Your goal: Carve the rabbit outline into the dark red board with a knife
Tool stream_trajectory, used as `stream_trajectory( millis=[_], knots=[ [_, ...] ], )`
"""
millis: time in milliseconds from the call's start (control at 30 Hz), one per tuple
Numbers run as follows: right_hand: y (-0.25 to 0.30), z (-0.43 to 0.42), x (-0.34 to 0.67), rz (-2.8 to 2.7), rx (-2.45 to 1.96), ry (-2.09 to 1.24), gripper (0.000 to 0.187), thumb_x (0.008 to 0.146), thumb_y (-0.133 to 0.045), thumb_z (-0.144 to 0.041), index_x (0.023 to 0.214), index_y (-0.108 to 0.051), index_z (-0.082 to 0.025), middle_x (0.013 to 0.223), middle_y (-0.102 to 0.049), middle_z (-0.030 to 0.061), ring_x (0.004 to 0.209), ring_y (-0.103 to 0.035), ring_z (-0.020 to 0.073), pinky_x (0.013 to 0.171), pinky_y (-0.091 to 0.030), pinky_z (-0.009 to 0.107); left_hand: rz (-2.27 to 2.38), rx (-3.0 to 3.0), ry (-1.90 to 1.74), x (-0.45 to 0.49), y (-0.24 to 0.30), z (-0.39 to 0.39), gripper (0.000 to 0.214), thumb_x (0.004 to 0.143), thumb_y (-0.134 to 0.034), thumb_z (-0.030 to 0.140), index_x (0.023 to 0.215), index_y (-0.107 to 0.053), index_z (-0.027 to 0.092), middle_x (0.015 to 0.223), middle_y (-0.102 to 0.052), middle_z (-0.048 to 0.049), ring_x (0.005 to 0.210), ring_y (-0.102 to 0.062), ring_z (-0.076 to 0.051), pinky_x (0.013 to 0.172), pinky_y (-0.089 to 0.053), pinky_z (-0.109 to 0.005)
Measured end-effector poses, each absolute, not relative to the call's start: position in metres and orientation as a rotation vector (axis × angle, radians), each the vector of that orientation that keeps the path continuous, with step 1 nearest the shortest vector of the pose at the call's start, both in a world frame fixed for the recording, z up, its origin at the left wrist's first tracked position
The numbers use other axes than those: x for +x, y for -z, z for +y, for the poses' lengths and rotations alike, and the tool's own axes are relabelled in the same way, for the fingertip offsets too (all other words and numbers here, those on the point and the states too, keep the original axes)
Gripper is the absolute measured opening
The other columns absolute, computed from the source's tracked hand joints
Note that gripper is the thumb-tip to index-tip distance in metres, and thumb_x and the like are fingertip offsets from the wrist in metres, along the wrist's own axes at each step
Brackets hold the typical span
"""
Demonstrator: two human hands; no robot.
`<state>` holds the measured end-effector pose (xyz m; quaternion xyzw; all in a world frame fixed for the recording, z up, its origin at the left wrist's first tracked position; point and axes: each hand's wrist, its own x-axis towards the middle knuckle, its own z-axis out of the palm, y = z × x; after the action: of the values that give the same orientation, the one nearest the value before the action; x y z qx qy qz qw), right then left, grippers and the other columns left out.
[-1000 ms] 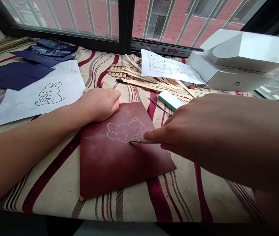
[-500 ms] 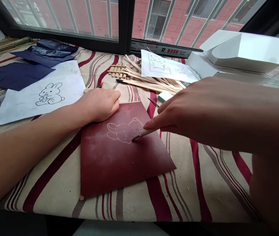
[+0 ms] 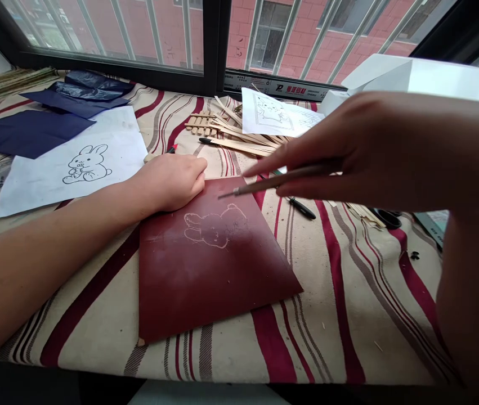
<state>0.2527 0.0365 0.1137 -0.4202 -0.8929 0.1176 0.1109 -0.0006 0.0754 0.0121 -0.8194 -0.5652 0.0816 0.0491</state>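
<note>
A dark red board (image 3: 209, 287) lies on the striped cloth, with a rabbit outline (image 3: 216, 225) cut into it in pale lines. My left hand (image 3: 174, 179) is closed at the board's upper left edge, its curled fingers pressing there. Above the board's upper right edge, my right hand (image 3: 349, 152) grips a carving knife (image 3: 260, 186) with a slim handle and a thin metal tip. The tip points left and hovers clear of the surface; the hand is slightly blurred.
White paper (image 3: 49, 180) with a printed rabbit lies left, partly under dark blue sheets (image 3: 32, 129). Thin wooden strips (image 3: 239, 143) and another drawn sheet (image 3: 273, 112) lie behind the board. A black pen (image 3: 302, 208) lies right, a white box (image 3: 383, 73) behind my right hand.
My right hand has lifted the carving knife from the rabbit outline, up and away from the board. The black pen now shows beneath it. My left hand stays at the board's edge.
</note>
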Motion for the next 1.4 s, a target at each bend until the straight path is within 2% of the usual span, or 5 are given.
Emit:
stream_trajectory(
  millis=[200,467,733,967,1400],
  knots=[
    [-0.108,0.05,0.258,-2.47,-1.455,-0.742,0.021,0.099,-0.067,-0.019,0.112,-0.084,-0.021,0.07,-0.074,-0.0086,0.06,-0.06,0.0044,0.056,-0.03,0.027,-1.716,-2.493,-0.259,-0.003,-0.01,0.078,0.037,0.102,-0.031,0.038,0.104,-0.064,0.022,0.117,-0.079,-0.0137,0.101,-0.074,-0.033,0.071,-0.043,-0.042],
    [-0.092,0.064,0.261,-1.983,-1.058,-1.112,0.001,0.084,-0.073,-0.018,0.084,-0.072,-0.019,0.058,-0.056,-0.0105,0.055,-0.045,0.0048,0.055,-0.031,0.028,-1.736,-2.502,-0.268,-0.002,-0.01,0.077,0.043,0.102,-0.027,0.039,0.108,-0.065,0.02,0.118,-0.077,-0.0162,0.107,-0.074,-0.037,0.079,-0.047,-0.046],
    [-0.048,0.063,0.22,-1.786,-0.895,-1.274,0.03,0.109,-0.045,-0.045,0.086,-0.042,-0.026,0.082,-0.052,-0.0029,0.068,-0.055,0.0145,0.064,-0.046,0.027,-1.713,-2.489,-0.277,-0.001,-0.012,0.076,0.042,0.101,-0.028,0.036,0.109,-0.066,0.02,0.119,-0.078,-0.0159,0.108,-0.074,-0.034,0.081,-0.049,-0.044],
    [-0.023,0.061,0.189,-1.384,-0.741,-1.59,0.05,0.101,-0.069,-0.057,0.079,-0.04,-0.024,0.062,-0.028,-0.0104,0.048,-0.017,0.0062,0.044,-0.017,0.022,-1.758,-2.487,-0.272,0.0,-0.012,0.075,0.045,0.1,-0.029,0.034,0.114,-0.069,0.018,0.115,-0.077,-0.0172,0.106,-0.073,-0.037,0.082,-0.05,-0.045],
    [-0.011,0.062,0.167,-1.095,-0.744,-1.473,0.053,0.101,-0.073,-0.055,0.078,-0.038,-0.023,0.056,-0.034,-0.0125,0.042,-0.022,0.0016,0.04,-0.014,0.018,-1.735,-2.486,-0.239,0.0,-0.012,0.076,0.045,0.098,-0.031,0.036,0.112,-0.071,0.019,0.111,-0.078,-0.018,0.104,-0.074,-0.038,0.079,-0.049,-0.046]
  ],
)
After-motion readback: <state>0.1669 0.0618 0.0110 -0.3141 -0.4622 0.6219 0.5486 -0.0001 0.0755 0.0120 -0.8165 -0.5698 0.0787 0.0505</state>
